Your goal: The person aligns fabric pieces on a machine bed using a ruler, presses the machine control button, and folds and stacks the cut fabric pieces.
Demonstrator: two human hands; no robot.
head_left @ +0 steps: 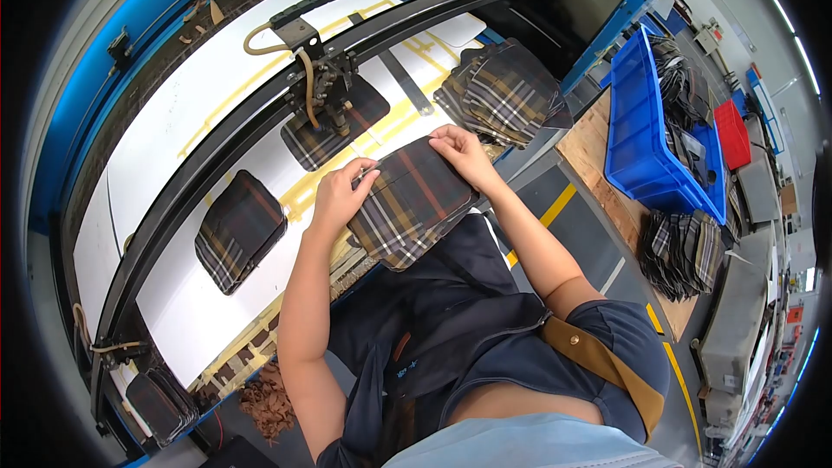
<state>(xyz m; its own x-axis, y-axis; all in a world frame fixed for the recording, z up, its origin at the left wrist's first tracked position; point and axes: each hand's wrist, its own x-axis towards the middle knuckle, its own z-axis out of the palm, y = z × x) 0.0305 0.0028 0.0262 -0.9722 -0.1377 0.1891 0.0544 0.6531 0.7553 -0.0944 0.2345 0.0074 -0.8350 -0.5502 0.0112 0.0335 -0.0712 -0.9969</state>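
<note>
A stack of dark plaid fabric pieces (412,199) with rounded corners lies across the front edge of the machine bed, close to my body. My left hand (341,197) pinches its left upper edge, thumb and fingers together. At the far right corner, my right hand (464,156) grips the same stack with the thumb on top; its fingertips underneath are hidden. Just beyond my hands, one plaid panel (351,126) lies flat beneath the machine head (325,87). Left of my left hand is another plaid pile (241,232) on the white bed (178,312).
A black gantry rail (208,143) spans the bed. More plaid pieces (503,91) are heaped at the bed's right end, and a small stack (162,403) sits at lower left. On the right, a blue crate (650,139) and a plaid pile (680,251) rest on a wooden table (589,152).
</note>
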